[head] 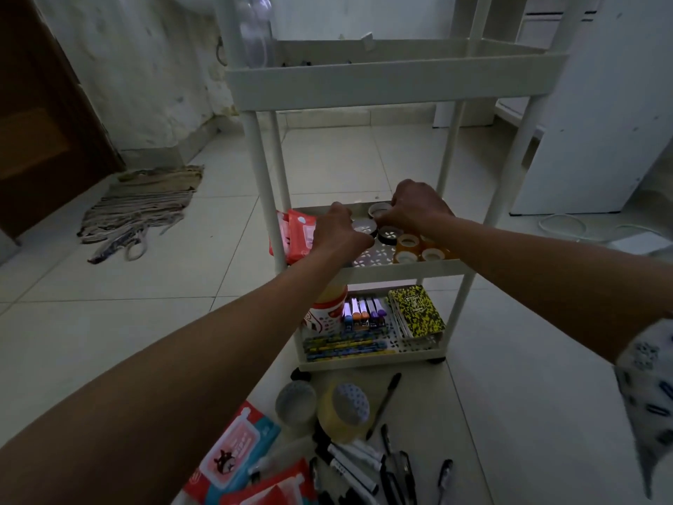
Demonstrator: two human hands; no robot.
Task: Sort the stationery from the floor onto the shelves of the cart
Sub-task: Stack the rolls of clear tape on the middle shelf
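Black pens (pixel 368 464) and wipe packs (pixel 233 457) strewn on the floor (pixel 109 322) nearest, tape rolls (pixel 320 406) by the cart (pixel 393 82) front edge, notebooks (pixel 418 311) bottom shelf, left hand (pixel 337 231) and right hand (pixel 415 207) curled around dark tape rolls (pixel 378 222) mid-shelf, rag (pixel 142 209) far left.

Dim light is lying over the room. Pale square tiles (pixel 109 322) are covering the floor. A stained, patchy wall (pixel 145 67) is standing at back left, a brown wooden door (pixel 40 122) beside it. A striped rag mat (pixel 142 209) is lying crumpled near the door. White cabinet (pixel 601 103) is standing at right.
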